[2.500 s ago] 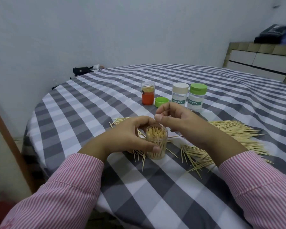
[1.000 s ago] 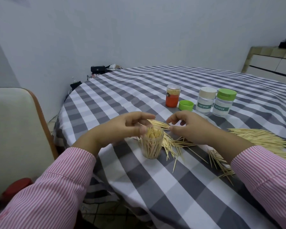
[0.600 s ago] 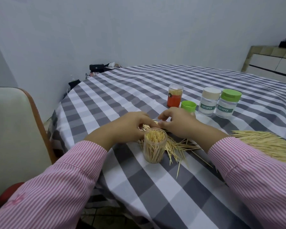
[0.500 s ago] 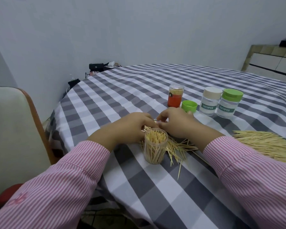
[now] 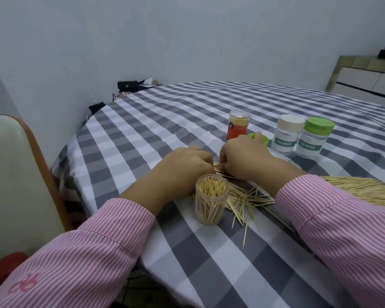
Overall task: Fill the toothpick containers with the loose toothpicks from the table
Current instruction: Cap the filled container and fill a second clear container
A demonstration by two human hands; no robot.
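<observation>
Head view only: gathering step in hand. Left hand [image 5: 185,163] and right hand [image 5: 242,157] lowered close together over loose toothpicks [image 5: 242,196] on the checked tablecloth [image 5: 142,130], fingers curled downward, apparently pinching a small bundle between them; exact hold hidden beneath the knuckles, so cannot tell for sure. Open clear container [image 5: 211,201] upright just in front of the left wrist, already well stocked with sticks, uncapped. Larger heap of toothpicks [image 5: 365,190] off to the right, partly behind the right sleeve. Orange container [image 5: 238,125], loose green cap [image 5: 258,138], and two capped labelled containers [image 5: 302,136] standing beyond the hands. Next, probably: squaring the bundle's ends, lifting, dropping upright into the clear container without tipping it.
</observation>
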